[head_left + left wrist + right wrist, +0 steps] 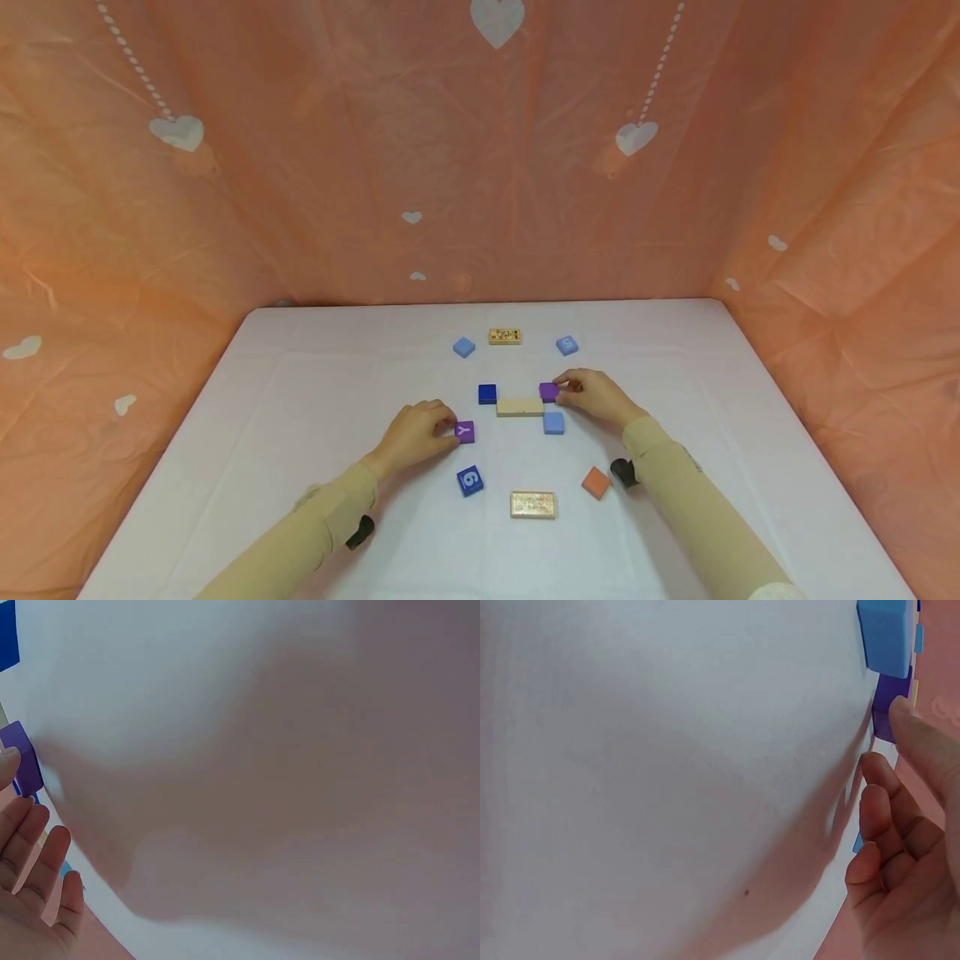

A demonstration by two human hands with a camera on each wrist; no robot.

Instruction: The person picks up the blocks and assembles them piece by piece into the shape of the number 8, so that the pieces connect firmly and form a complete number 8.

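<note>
Pinching purple Y blk (pixel 465 432) w/ L hand (pixel 415 435), purple blk (pixel 548 392) w/ R hand (pixel 596 396); could skew beige bar (pixel 520 407) by overpushing latter twd table's (pixel 337 354) near edge.

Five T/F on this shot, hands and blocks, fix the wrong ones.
1. The left hand pinches the purple block marked Y. True.
2. The right hand is empty. False: it pinches a second purple block.
3. The orange block is touched by neither hand. True.
4. The pale bar lies farther from the person than both gold bars. False: it lies between the far gold bar and the near gold bar.
5. The table cover is orange. False: it is white; the curtain behind is orange.
</note>
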